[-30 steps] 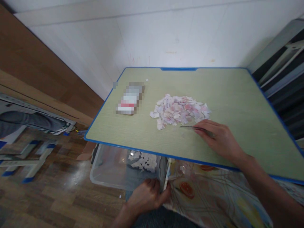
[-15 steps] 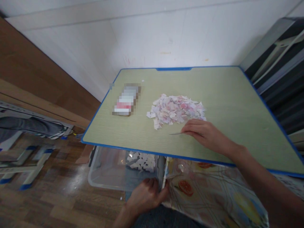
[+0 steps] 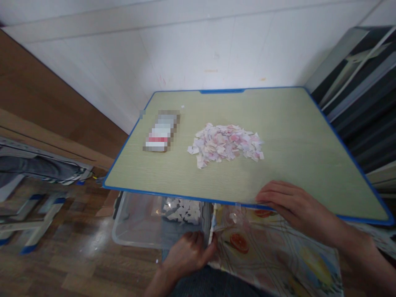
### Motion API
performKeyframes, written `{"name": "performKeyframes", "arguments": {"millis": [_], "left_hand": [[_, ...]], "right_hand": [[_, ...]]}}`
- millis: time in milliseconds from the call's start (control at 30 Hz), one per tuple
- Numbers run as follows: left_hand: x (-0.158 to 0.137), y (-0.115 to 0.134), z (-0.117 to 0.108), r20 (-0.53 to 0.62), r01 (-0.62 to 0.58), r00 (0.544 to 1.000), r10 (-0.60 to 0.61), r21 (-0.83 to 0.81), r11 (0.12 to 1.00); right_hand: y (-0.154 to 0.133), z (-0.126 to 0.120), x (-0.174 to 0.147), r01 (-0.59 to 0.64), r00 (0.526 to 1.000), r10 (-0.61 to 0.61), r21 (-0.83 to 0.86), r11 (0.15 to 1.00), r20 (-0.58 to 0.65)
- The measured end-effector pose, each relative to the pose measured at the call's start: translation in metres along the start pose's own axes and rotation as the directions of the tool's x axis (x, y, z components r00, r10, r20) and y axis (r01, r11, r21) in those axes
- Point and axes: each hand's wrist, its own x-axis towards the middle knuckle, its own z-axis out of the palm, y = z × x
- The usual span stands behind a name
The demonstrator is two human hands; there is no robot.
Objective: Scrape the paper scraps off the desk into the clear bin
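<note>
The right hand (image 3: 292, 204) lies at the near edge of the surface (image 3: 291, 136), palm down, with the fingers stretched flat towards the left. The fingertips are on the blue rim. I cannot tell if the fingers hold something thin under them; the hand looks flat and not closed around anything.

The left hand (image 3: 187, 255) is lower, under the surface, near the person's lap. Its fingers are curled and pinch the edge of a cloth with a fruit pattern (image 3: 272, 255), just beside the right wall of a clear plastic box (image 3: 136, 229). The box stands on the wooden floor (image 3: 74, 264), partly under the near edge of the surface, and inside it is a small heap of white paper pieces (image 3: 182, 210).

On the surface there is a pile of small paper scraps (image 3: 225, 142), white and pink, a little behind the middle. It is well apart from the right hand, further from the person and to the left of it. Left of the pile lies a small flat packet (image 3: 161, 132), blurred, with a red stripe. One tiny white scrap (image 3: 182, 107) lies alone behind the packet.

A white wall (image 3: 198, 49) is behind the surface.
</note>
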Motion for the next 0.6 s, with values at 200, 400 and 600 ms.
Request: {"name": "performKeyframes", "arguments": {"millis": [200, 400, 600], "left_hand": [[0.001, -0.001, 0.003, -0.001, 0.005, 1.000, -0.005, 0.003, 1.000], [-0.001, -0.001, 0.003, -0.039, 0.019, 0.999, -0.018, 0.012, 1.000], [-0.003, -0.001, 0.003, -0.073, -0.003, 0.997, 0.005, 0.028, 1.000]], "right_hand": [[-0.008, 0.005, -0.007, -0.038, 0.999, 0.038, -0.018, 0.999, -0.021], [-0.010, 0.007, -0.013, -0.073, 0.987, 0.079, 0.051, 0.996, -0.140], [0.019, -0.004, -0.008, -0.204, 0.887, 0.220, 0.083, 0.975, -0.406]]}}
